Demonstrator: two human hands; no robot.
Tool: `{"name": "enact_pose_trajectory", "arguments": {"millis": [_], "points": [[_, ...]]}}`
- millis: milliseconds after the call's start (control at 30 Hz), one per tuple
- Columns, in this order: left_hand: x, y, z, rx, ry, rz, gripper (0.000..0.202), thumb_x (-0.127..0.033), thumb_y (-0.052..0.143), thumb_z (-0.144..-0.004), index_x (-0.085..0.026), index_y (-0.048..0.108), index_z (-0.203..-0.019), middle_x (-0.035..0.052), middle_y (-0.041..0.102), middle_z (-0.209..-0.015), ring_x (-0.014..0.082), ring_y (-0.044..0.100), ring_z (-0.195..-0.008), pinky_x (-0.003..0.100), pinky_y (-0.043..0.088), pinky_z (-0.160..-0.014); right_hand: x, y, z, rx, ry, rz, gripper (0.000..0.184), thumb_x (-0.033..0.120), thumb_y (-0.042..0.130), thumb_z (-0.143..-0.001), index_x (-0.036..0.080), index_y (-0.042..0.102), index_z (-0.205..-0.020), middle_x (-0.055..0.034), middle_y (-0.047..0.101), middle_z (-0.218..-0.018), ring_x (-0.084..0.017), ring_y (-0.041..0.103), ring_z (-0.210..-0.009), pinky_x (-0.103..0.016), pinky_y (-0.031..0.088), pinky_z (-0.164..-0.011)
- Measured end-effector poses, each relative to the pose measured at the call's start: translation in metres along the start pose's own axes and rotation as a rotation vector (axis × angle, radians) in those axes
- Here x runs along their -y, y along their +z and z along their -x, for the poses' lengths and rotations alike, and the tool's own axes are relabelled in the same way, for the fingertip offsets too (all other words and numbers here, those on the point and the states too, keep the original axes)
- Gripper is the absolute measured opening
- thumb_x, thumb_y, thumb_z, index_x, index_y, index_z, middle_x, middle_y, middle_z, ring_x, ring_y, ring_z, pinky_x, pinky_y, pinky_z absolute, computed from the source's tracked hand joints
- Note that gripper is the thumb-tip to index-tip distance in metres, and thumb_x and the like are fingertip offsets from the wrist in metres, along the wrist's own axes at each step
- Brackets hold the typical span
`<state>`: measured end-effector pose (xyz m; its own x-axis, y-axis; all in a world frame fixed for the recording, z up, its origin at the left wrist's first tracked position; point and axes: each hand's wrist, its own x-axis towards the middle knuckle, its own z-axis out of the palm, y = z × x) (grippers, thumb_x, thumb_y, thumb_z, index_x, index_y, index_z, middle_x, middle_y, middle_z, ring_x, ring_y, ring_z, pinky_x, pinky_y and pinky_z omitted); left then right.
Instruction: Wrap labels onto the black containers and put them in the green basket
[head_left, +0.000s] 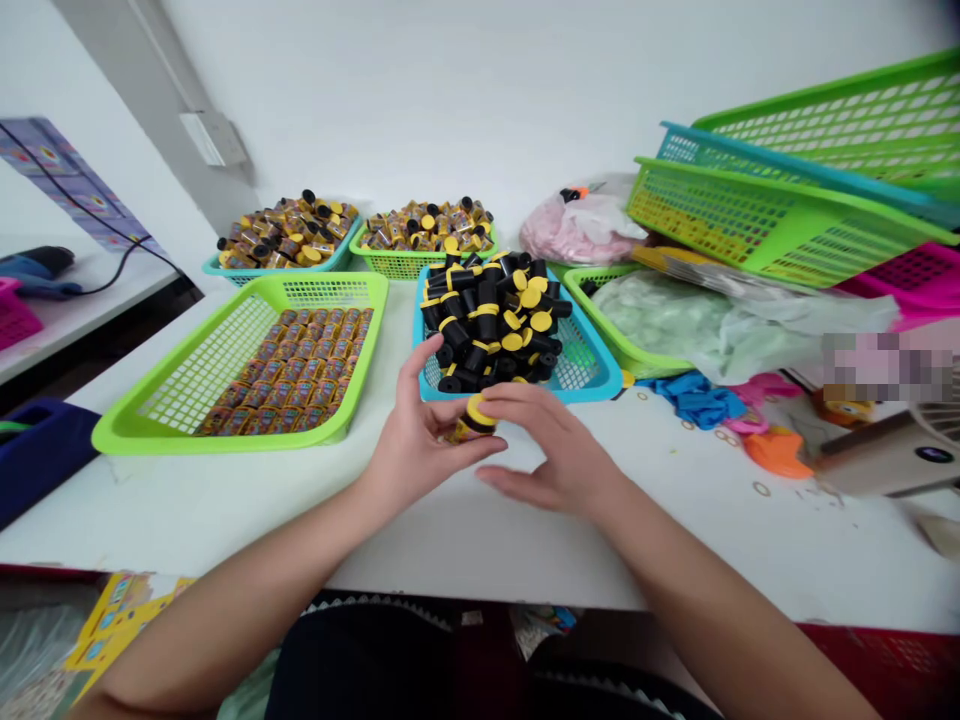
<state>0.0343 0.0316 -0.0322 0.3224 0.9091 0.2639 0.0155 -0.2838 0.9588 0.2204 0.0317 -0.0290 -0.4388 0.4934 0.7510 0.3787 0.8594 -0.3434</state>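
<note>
One black-and-yellow canister [474, 420] held over white table [450, 540], just before blue basket [600, 384] heaped with dozens more. Left hand [424, 435] curled round it, gripping; right hand [547, 447] loosely open beside it, contact unclear. Wrapped packs [285, 375] kept apart in green basket [330, 282]; five baskets on table.

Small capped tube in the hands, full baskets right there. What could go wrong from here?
The black tube with a yellow cap is small and held only at the fingertips, between the left hand and right hand, so it might slip and roll on the white table. The black tubes heaped above the rim of the blue basket sit close by and could spill if bumped.
</note>
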Motion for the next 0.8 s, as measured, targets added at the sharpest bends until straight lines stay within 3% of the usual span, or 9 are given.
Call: {"name": "enact_pose_trajectory", "arguments": {"millis": [67, 133, 233, 400, 533, 633, 800], "points": [[-0.005, 0.001, -0.004, -0.008, -0.085, 0.197, 0.118, -0.037, 0.083, -0.07, -0.029, -0.005, -0.149, -0.0006, 0.075, -0.084, 0.0177, 0.072, -0.067, 0.032, 0.061, -0.068, -0.001, 0.003, 0.0, 0.072, -0.109, 0.077, 0.055, 0.034, 0.07, -0.082, 0.023, 0.045, -0.13, -0.0127, 0.063, -0.119, -0.026, 0.06, -0.115, -0.046, 0.05, -0.098], [-0.006, 0.001, -0.008, 0.004, -0.133, 0.321, 0.121, -0.036, 0.086, -0.066, -0.028, -0.002, -0.147, -0.0049, 0.072, -0.076, 0.0148, 0.069, -0.061, 0.029, 0.058, -0.064, -0.002, 0.006, 0.0, 0.063, -0.12, 0.146, 0.056, 0.024, 0.066, -0.082, 0.022, 0.043, -0.134, -0.0122, 0.063, -0.118, -0.026, 0.059, -0.115, -0.047, 0.05, -0.099], [-0.003, 0.003, -0.009, 0.087, -0.196, 0.441, 0.109, -0.033, 0.085, -0.069, -0.027, 0.005, -0.144, -0.0064, 0.07, -0.077, 0.0125, 0.068, -0.063, 0.027, 0.055, -0.066, -0.002, 0.012, 0.002, -0.003, -0.127, 0.202, 0.056, 0.015, 0.061, -0.08, 0.022, 0.044, -0.133, -0.0102, 0.065, -0.114, -0.025, 0.061, -0.111, -0.047, 0.051, -0.096], [-0.005, 0.006, -0.002, 0.274, -0.34, 0.464, 0.089, -0.024, 0.077, -0.077, -0.023, 0.012, -0.137, -0.0066, 0.067, -0.074, 0.0117, 0.066, -0.067, 0.025, 0.05, -0.069, 0.007, 0.021, 0.006, -0.036, -0.07, 0.108, 0.056, 0.013, 0.062, -0.074, 0.023, 0.046, -0.127, -0.0088, 0.067, -0.113, -0.026, 0.062, -0.111, -0.046, 0.053, -0.093], [-0.01, 0.004, -0.001, 0.302, -0.335, 0.5, 0.079, -0.023, 0.069, -0.081, -0.023, 0.013, -0.136, -0.0076, 0.065, -0.067, 0.0107, 0.062, -0.059, 0.022, 0.046, -0.06, 0.014, 0.023, 0.006, -0.068, -0.039, -0.003, 0.057, 0.012, 0.062, -0.073, 0.023, 0.047, -0.127, -0.0075, 0.068, -0.115, -0.022, 0.063, -0.111, -0.04, 0.055, -0.092], [-0.01, 0.004, 0.0, 0.277, -0.235, 0.408, 0.079, -0.017, 0.068, -0.08, -0.022, 0.012, -0.135, -0.0088, 0.063, -0.066, 0.0091, 0.058, -0.056, 0.021, 0.044, -0.058, 0.012, 0.021, 0.005, -0.113, -0.136, 0.123, 0.054, 0.011, 0.063, -0.076, 0.022, 0.049, -0.127, -0.0072, 0.068, -0.112, -0.022, 0.063, -0.11, -0.041, 0.054, -0.095], [-0.006, 0.008, 0.003, 0.158, -0.069, 0.261, 0.074, -0.01, 0.068, -0.077, -0.023, 0.017, -0.129, -0.0139, 0.048, -0.064, 0.0039, 0.045, -0.05, 0.016, 0.037, -0.053, 0.006, 0.015, 0.004, -0.119, -0.253, 0.338, 0.045, 0.016, 0.065, -0.081, 0.022, 0.053, -0.124, -0.0053, 0.067, -0.098, -0.022, 0.064, -0.093, -0.047, 0.052, -0.095]]}}
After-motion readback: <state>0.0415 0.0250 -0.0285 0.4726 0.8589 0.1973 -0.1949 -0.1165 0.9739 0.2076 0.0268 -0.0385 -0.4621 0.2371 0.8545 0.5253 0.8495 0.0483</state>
